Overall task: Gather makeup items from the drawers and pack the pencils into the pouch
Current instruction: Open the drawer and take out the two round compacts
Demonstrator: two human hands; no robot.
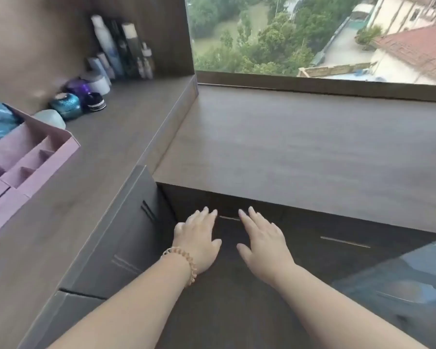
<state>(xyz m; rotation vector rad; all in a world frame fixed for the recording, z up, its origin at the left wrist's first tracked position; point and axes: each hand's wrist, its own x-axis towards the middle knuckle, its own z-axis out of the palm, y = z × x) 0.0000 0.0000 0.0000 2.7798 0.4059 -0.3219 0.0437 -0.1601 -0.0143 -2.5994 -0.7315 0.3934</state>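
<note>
Both forearms enter from the bottom of the frame and reach forward. Left hand (199, 238), with a coiled band at the wrist, and right hand (261, 239) lie palm-down, fingers spread and extended, holding nothing.

Both sit over the dark front of the drawer (228, 238) at lower centre, just under the bench edge. Whether the palms press on the panel or hover over it I cannot tell.

Key relation: the thin metal handle strip (229, 218) lies between the two sets of fingertips, just ahead of them, its long axis running left-right across the frame. Both hands are about equally near it, the left fingertips by its left end, the right by its right end. Judgement: opening this drawer is the step in hand; it is not yet open.

A second drawer strip (345, 242) shows to the right. No pencils or pouch in view; presumably inside closed drawers.

Further up: bench (300, 147), dark wood grain, bare. A higher side shelf (106, 137) on the left carries a pink divided organiser (33, 159), small jars (68, 105), and tall bottles (121, 46) in the upper left.

Top right: window (312, 34) over trees and rooftops. Frame slightly blurred.
</note>
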